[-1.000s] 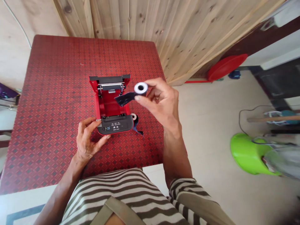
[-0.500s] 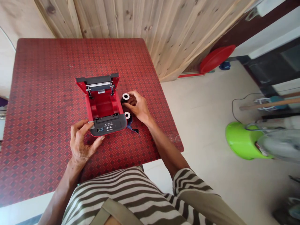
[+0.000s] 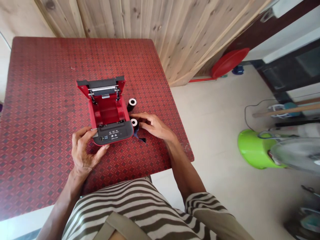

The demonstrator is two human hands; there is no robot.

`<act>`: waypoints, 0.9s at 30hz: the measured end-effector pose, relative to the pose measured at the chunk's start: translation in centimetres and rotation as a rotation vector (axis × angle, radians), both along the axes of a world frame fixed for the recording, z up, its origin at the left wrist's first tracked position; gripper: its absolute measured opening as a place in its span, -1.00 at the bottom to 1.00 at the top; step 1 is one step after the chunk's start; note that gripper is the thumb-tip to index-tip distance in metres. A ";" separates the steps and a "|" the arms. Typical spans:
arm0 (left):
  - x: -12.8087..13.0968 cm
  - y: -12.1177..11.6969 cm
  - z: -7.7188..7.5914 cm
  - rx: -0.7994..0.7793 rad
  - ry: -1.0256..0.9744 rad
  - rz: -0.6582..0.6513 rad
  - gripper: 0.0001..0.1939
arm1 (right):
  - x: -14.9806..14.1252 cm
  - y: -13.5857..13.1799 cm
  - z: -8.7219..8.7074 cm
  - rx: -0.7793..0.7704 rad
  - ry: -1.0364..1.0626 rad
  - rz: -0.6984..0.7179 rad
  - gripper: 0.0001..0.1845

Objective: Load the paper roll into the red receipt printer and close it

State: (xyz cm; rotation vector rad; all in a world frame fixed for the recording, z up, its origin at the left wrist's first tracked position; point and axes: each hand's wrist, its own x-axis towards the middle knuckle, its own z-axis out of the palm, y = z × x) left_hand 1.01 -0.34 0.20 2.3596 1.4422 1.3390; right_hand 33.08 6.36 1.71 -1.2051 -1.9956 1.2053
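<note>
A small red and black label printer (image 3: 111, 131) stands on the table with its lid (image 3: 103, 87) raised and its red inner bay bare. My left hand (image 3: 85, 148) grips its front left corner, fingers on top and thumb beneath the front edge. Two dark rolls with white ends stand upright by its right side. Around the nearer roll (image 3: 135, 123) are the fingers of my right hand (image 3: 153, 126), index behind it and thumb against its right side. A loose dark strip (image 3: 141, 139) trails from this roll. The farther roll (image 3: 132, 104) stands untouched.
The table (image 3: 50, 100) has a red patterned top, with a wooden plank wall (image 3: 142, 20) behind it. On the floor to the right are a green plastic stool or tub (image 3: 252, 150), a red basin (image 3: 230, 61) and a thin cable (image 3: 246, 115).
My right hand lowered one roll to the table beside the printer, let go of it, and moved to the nearer roll. My left hand stays on the printer. The camera view shifted.
</note>
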 end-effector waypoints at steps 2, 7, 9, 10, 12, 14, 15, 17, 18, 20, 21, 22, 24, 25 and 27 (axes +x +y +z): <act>-0.1 0.0 0.0 0.003 0.003 0.000 -0.32 | -0.3 0.4 0.0 -0.014 -0.029 0.031 -0.44; -0.1 0.0 -0.1 -0.001 0.009 0.004 -0.32 | -1.2 0.7 0.2 -0.068 -0.028 0.007 -0.50; -0.1 0.0 -0.1 0.002 0.004 -0.001 -0.32 | -1.6 0.6 0.2 -0.065 -0.018 -0.023 -0.57; -0.1 0.0 -0.2 0.004 0.005 -0.003 -0.32 | -1.7 0.4 0.1 -0.058 -0.023 -0.041 -0.61; -0.1 0.0 -0.1 0.006 0.008 -0.001 -0.32 | -1.7 -0.1 0.1 -0.053 -0.034 -0.084 -0.67; 0.0 0.0 -0.1 0.013 0.008 0.002 -0.32 | -1.2 -1.0 0.7 -0.046 -0.029 -0.136 -0.69; 0.0 0.0 -0.1 0.018 0.005 0.003 -0.33 | -0.7 -1.4 1.3 -0.030 -0.024 -0.162 -0.70; 0.1 0.0 -0.1 0.019 -0.004 -0.001 -0.33 | 0.3 -2.3 3.2 0.038 -0.015 -0.193 -0.72; 0.2 0.0 0.0 0.016 -0.008 -0.001 -0.33 | 0.6 -2.6 4.5 0.082 -0.014 -0.189 -0.71; 0.2 -0.1 0.0 0.007 -0.015 0.000 -0.33 | 0.4 -2.5 7.1 0.188 -0.027 -0.121 -0.68; 0.3 -0.2 0.0 0.003 -0.020 0.001 -0.33 | -0.2 -2.2 8.3 0.245 -0.052 -0.060 -0.66; 0.3 -0.3 0.0 -0.002 -0.021 0.003 -0.33 | -1.1 -1.7 9.2 0.298 -0.088 0.003 -0.65; 0.3 -0.4 0.0 -0.010 -0.015 0.007 -0.34 | -3.7 -0.4 10.3 0.385 -0.209 0.100 -0.65; 0.3 -0.4 0.0 -0.014 -0.008 0.009 -0.35 | -5.2 0.3 10.4 0.413 -0.302 0.130 -0.66; 0.3 -0.5 0.0 -0.020 0.001 0.017 -0.37 | -8.1 1.5 10.0 0.436 -0.523 0.178 -0.68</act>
